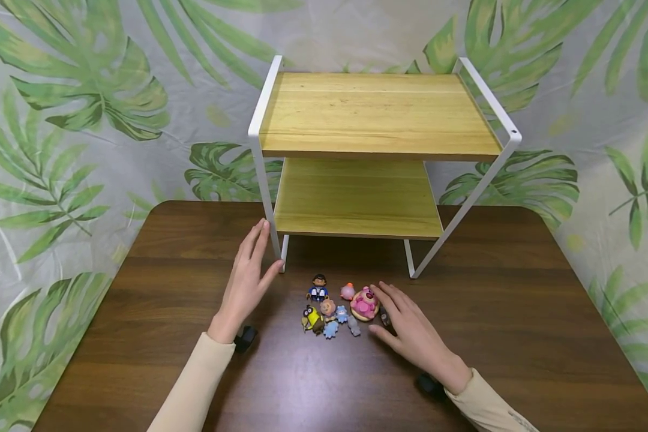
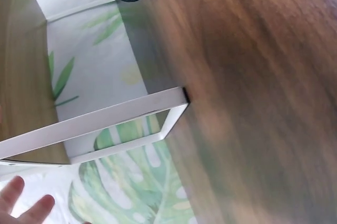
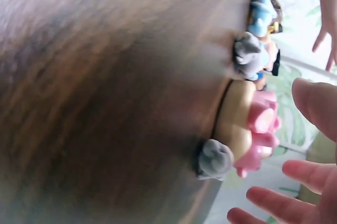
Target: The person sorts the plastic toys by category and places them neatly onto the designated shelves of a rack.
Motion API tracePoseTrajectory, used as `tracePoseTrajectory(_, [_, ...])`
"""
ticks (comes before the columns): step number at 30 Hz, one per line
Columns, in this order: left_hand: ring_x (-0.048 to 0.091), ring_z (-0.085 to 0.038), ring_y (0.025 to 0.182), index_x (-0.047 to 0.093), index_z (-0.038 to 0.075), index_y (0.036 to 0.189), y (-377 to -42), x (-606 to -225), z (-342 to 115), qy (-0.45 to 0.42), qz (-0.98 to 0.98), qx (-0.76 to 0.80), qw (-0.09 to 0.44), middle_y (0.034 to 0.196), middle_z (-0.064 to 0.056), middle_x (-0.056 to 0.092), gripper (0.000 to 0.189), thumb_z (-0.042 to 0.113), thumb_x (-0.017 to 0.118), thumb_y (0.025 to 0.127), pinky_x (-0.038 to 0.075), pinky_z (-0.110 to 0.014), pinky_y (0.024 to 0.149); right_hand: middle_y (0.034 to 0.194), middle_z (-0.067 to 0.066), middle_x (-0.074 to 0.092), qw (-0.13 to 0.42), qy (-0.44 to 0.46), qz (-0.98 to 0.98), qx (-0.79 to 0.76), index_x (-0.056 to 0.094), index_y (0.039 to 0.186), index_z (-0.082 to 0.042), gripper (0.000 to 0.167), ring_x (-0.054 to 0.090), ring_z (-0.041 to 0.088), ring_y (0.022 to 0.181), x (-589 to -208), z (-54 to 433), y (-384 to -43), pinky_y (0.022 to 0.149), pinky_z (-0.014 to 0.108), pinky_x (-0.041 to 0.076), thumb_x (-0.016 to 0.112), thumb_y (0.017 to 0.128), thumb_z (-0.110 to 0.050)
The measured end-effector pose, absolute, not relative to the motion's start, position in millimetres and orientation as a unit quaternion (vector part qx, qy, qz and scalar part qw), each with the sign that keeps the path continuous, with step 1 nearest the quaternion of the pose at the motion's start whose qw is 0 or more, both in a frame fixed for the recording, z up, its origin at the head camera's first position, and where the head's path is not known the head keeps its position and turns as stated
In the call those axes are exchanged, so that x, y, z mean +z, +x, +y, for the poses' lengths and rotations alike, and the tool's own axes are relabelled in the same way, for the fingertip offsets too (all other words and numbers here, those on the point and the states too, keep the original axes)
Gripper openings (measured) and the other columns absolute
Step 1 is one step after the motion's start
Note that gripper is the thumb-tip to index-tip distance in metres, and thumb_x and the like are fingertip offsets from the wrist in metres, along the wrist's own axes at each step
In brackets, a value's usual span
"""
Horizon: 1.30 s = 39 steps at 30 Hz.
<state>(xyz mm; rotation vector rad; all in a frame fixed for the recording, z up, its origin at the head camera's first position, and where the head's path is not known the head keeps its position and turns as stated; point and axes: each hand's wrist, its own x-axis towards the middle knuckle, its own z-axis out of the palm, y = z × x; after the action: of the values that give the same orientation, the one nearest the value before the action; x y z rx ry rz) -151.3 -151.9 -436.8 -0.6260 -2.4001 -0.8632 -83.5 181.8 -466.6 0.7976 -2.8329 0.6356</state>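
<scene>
While both hands hang around a pile of little toys on the table (image 1: 524,330), neither one's actually got hold of anything. The right hand (image 1: 410,330) is at about 4 o'clock from the pink bear (image 1: 365,303), fingers loosely extended and just beside it. A small gray toy (image 3: 215,159) sits right next to the bear on that same side. The left hand (image 1: 243,279) is between 9 and 10 o'clock from the pile, fingers straight, tips by the shelf's left leg; honestly can't tell if they're touching it, since the left wrist cam only catches a bit of them. Going around the bear: pale pink toy (image 1: 347,291) at 10, black-haired figure (image 1: 318,289) in blue a bit past 9, yellow toy (image 1: 313,317) between 8 and 9, grayish-blue toy (image 1: 353,326) at 7. The two-tier wooden shelf (image 1: 380,114) with white metal sides stands at 12 o'clock behind the lot.
</scene>
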Motion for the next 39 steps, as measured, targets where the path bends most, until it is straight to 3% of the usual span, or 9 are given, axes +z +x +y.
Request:
tracePoseTrajectory(11, [0.049, -0.042, 0.12, -0.006, 0.037, 0.153, -160, -451, -142, -0.212, -0.88, -0.347, 0.245, 0.139, -0.028, 0.043, 0.102, -0.001, 0.064, 0.09, 0.042, -0.053, 0.094, 0.14, 0.022, 0.043, 0.049, 0.257, -0.936, 0.235, 0.041, 0.144, -0.004, 0.073, 0.043, 0.037, 0.126, -476, 175, -90, 0.099, 0.052, 0.038, 0.073, 0.086, -0.033])
tracePoseTrajectory(14, [0.061, -0.037, 0.095, -0.008, 0.041, 0.151, -161, -453, -141, -0.211, -0.876, -0.353, 0.251, 0.116, -0.026, 0.058, 0.106, -0.008, 0.061, 0.089, 0.051, -0.048, 0.077, 0.138, 0.022, 0.044, 0.048, 0.256, -0.936, 0.239, 0.041, 0.143, -0.003, 0.073, 0.045, 0.036, 0.125, -475, 173, -92, 0.1, 0.05, 0.038, 0.074, 0.085, -0.032])
tracePoseTrajectory(18, [0.06, -0.028, 0.073, -0.007, 0.044, 0.151, -164, -456, -140, -0.215, -0.869, -0.363, 0.259, 0.087, -0.017, 0.06, 0.111, -0.016, 0.06, 0.086, 0.049, -0.041, 0.06, 0.135, 0.02, 0.048, 0.044, 0.251, -0.937, 0.239, 0.042, 0.142, -0.002, 0.072, 0.047, 0.033, 0.122, -476, 171, -95, 0.099, 0.047, 0.04, 0.076, 0.084, -0.031])
tracePoseTrajectory(30, [0.064, -0.028, 0.074, -0.008, 0.053, 0.147, -169, -461, -137, -0.202, -0.863, -0.378, 0.268, 0.091, -0.019, 0.061, 0.116, -0.015, 0.063, 0.084, 0.053, -0.039, 0.062, 0.118, 0.016, 0.057, 0.043, 0.213, -0.938, 0.27, 0.05, 0.131, 0.003, 0.065, 0.055, 0.03, 0.108, -475, 161, -99, 0.091, 0.045, 0.046, 0.08, 0.079, -0.021])
tracePoseTrajectory(39, [0.061, -0.029, 0.072, -0.008, 0.055, 0.146, -170, -463, -135, -0.193, -0.86, -0.383, 0.277, 0.087, -0.019, 0.058, 0.117, -0.015, 0.063, 0.084, 0.052, -0.041, 0.062, 0.113, 0.015, 0.06, 0.065, 0.212, -0.929, 0.295, 0.055, 0.126, 0.003, 0.061, 0.056, 0.029, 0.104, -474, 161, -101, 0.09, 0.045, 0.047, 0.082, 0.076, -0.018])
